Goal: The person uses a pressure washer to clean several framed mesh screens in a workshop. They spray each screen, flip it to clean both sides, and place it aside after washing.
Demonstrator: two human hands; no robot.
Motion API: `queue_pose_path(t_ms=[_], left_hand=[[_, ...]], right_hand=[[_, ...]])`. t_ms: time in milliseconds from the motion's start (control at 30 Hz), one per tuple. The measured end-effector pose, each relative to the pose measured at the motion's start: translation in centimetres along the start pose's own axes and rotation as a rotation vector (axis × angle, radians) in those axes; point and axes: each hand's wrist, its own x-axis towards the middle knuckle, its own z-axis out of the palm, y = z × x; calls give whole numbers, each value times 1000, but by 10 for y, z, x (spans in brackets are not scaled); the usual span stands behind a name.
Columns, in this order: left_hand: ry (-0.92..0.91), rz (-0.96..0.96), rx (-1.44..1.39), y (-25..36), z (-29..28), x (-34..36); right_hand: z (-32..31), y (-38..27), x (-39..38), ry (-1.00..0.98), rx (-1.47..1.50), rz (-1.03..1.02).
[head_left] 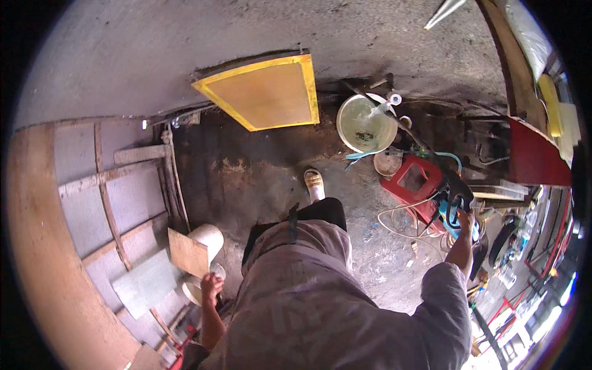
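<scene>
My right hand (465,219) grips the black handle of a pressure-washer gun (457,198), whose long dark lance (413,139) angles up-left across a white bucket (364,126) of water with a pale blue hose at its rim. Beneath the gun is a red machine (408,188) with looped hoses. My left hand (211,285), low at left, has curled fingers beside a white cylindrical container (209,240) and a light board (187,251); what, if anything, it holds I cannot make out. A yellow-framed screen (262,92) leans on the wall ahead.
My sandaled foot (313,182) is on the stained concrete floor (246,166). A lattice of wooden battens (98,179) over pale panels lines the left, beside a wide timber post (43,234). Clutter (512,259), a red panel (536,151) and stacked boards (499,191) crowd the right.
</scene>
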Motion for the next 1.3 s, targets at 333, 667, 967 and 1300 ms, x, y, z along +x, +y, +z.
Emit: queue_pose_path(t_ms=[333,667,967,1300], left_hand=[[31,-56,309,39,-18,10],[-165,259,168,26,-16,84],[-534,594,-71,-70,16,135],[-1185,335,236,-134,152,-69]], right_hand=[[-14,7,-19,-148,46,-289],[25,34,-193,241,504,-527],[107,108,-453,488,460,-417],[199,168,-757,227,482,-302]])
